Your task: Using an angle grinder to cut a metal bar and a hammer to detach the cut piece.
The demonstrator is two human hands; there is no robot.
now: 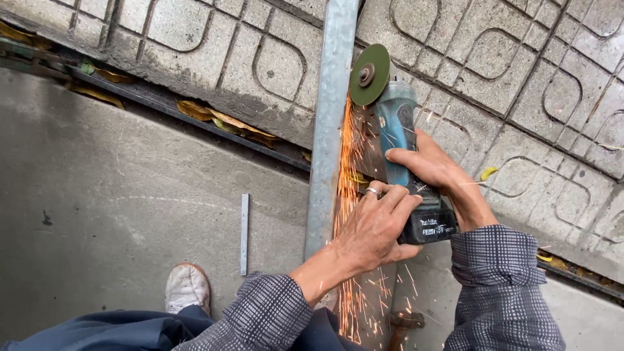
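The grey patterned paving slabs point(494, 71) fill the upper half, moulded with rounded-square grooves and gritty in texture; below them lies a smooth bare concrete slab point(130, 195), duller and stained, parted from the paving by a dark channel holding dry yellow-brown leaves point(221, 120). Across both runs the long galvanised steel bar point(329, 123) — flat-faced, pale blue-grey, faintly mottled; it lies under the person's hands, running away from them.

The cut looks under way rather than finished: orange sparks point(348, 195) stream back along the bar's right edge, and the bar appears whole above the disc; how deep the cut goes cannot be told.

The teal cordless angle grinder with black battery base point(403, 162) is tilted, its round greenish disc point(369, 75) at the bar's edge. The right hand point(432, 169) is wrapped around the grinder body; the left hand point(377, 224) — a ring on one finger — is closed over its rear by the battery. A thin flat metal strip point(244, 234) lies on the concrete beside a worn white shoe point(187, 286); a small hammer head point(406, 320) rests near the bottom.
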